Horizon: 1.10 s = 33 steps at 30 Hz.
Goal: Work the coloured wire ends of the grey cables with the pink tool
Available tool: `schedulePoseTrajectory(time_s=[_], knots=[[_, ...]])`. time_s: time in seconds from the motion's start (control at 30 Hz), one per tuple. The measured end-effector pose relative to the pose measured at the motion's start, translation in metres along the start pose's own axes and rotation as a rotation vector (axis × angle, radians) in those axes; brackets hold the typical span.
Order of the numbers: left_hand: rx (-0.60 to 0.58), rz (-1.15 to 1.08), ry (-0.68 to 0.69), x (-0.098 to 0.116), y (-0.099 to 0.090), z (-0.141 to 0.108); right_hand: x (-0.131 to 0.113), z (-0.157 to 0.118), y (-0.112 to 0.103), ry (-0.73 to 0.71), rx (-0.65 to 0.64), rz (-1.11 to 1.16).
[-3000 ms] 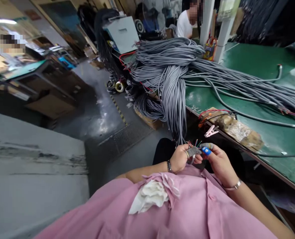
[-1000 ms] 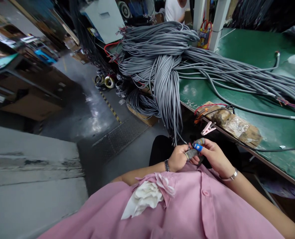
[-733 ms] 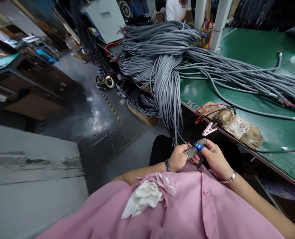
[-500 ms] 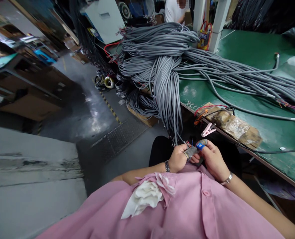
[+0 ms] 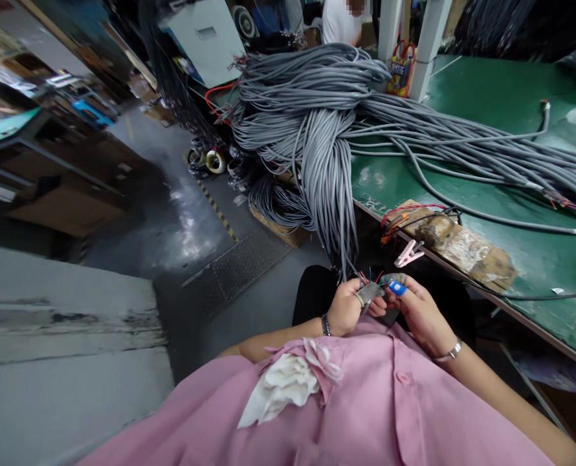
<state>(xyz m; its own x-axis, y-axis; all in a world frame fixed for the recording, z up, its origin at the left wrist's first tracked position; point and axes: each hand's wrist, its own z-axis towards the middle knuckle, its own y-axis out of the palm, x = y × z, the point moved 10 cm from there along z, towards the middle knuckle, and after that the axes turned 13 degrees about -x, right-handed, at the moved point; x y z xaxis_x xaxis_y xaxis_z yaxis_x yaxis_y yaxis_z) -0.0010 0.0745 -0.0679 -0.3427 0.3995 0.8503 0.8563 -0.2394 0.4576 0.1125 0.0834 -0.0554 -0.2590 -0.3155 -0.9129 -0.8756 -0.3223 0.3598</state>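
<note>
My left hand (image 5: 349, 309) is closed around the end of a grey cable, where thin coloured wires (image 5: 364, 278) fan out above the fingers. Its thumb wears a grey covering. Close beside it, my right hand (image 5: 421, 314) pinches toward the same wires with thumb and forefinger; a blue covering wraps the thumb and a grey one the forefinger. A thin wire seems to run between the two hands. From the table edge, a thick bundle of grey cables (image 5: 327, 175) hangs down just beyond my left hand.
More grey cables (image 5: 463, 139) stretch across the green table (image 5: 482, 81). At its near edge lies a wooden block (image 5: 496, 268) wrapped in clear tape, with a pink clip (image 5: 409, 254) beside it. A co-worker in a white shirt (image 5: 339, 22) is at the back. Cardboard boxes (image 5: 69, 210) stand left.
My right hand has shifted slightly right and its thumb has turned, showing more of the blue covering. More coloured wires now show spread between the hands. My left hand stays almost in place.
</note>
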Motion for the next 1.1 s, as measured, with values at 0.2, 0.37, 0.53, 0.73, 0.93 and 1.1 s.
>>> schedulePoseTrajectory(time_s=[0.2, 0.37, 0.53, 0.73, 0.93, 1.1], knots=[[0.001, 0.003, -0.011, -0.001, 0.001, 0.001, -0.011, 0.001, 0.002, -0.036, 0.005, -0.087], [0.023, -0.02, -0.006, -0.003, -0.004, 0.003, -0.01, 0.0, 0.002, -0.055, -0.001, -0.084], [0.053, -0.036, 0.014, -0.004, -0.009, 0.005, -0.001, -0.002, 0.002, -0.028, -0.024, -0.04], [0.049, -0.026, 0.002, -0.002, -0.009, 0.004, 0.002, -0.003, -0.002, -0.027, -0.024, 0.016], [0.008, 0.009, 0.015, 0.006, -0.003, 0.0, 0.003, 0.003, -0.017, -0.035, 0.035, 0.209], [-0.089, -0.016, -0.02, 0.025, 0.015, 0.0, -0.014, 0.012, -0.037, -0.108, 0.128, 0.221]])
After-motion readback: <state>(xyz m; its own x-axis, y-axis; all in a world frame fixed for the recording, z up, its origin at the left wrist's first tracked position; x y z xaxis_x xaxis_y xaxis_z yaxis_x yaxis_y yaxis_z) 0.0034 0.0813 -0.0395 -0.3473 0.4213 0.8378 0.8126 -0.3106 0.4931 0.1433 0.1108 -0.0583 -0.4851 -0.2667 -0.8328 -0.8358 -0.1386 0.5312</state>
